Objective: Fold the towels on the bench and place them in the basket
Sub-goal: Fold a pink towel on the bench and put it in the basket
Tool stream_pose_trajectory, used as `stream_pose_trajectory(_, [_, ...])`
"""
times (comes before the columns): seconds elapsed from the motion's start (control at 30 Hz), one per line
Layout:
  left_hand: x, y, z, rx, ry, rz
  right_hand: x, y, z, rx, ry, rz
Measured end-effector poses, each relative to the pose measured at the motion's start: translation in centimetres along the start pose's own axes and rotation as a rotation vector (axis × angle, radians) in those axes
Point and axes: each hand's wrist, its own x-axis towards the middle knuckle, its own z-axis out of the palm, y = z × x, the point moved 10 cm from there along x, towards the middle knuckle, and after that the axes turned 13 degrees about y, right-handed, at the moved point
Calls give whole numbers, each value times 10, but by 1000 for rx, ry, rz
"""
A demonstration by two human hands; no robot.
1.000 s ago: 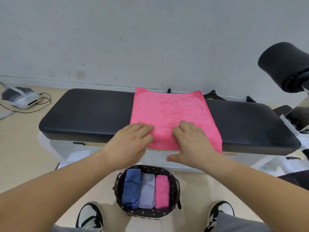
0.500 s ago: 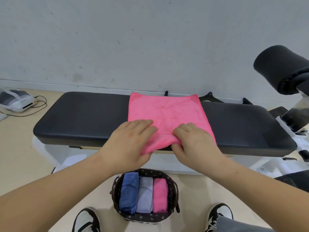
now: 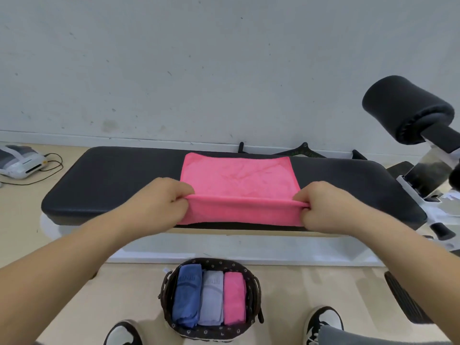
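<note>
The left hand (image 3: 159, 197) and right hand (image 3: 321, 202) pinch the near corners of a bright pink microfibre towel (image 3: 239, 178), lifted into a fold over the black padded bench (image 3: 119, 180). Below, a dark woven basket (image 3: 254, 290) holds three rolled towels.

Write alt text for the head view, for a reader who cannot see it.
The left hand and right hand each pinch a near corner of a pink towel spread on a black bench, its near edge lifted. Below, a basket on the floor holds three folded towels.
</note>
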Motion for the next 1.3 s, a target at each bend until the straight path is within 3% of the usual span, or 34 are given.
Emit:
stream_pose_trajectory(0.2, [13,-19,-6,-338,18,-300,10,19,1,569,-82,232])
stream_pose_trajectory(0.4, [49,-55,-11,-361,178,-423,54,49,14,841,200,487])
stream_pose_trajectory(0.6, [82,-60,3,-153,215,-337,86,55,27,554,314,419])
stream_pose_trajectory(0.93, [108,-67,11,111,234,-216,104,73,35,565,354,522])
stream_pose_trajectory(1.1, [105,-71,13,130,206,-294,103,74,33,574,388,502])
stream_pose_trajectory(1.3, [95,-64,16,91,137,-352,102,59,16,316,474,336])
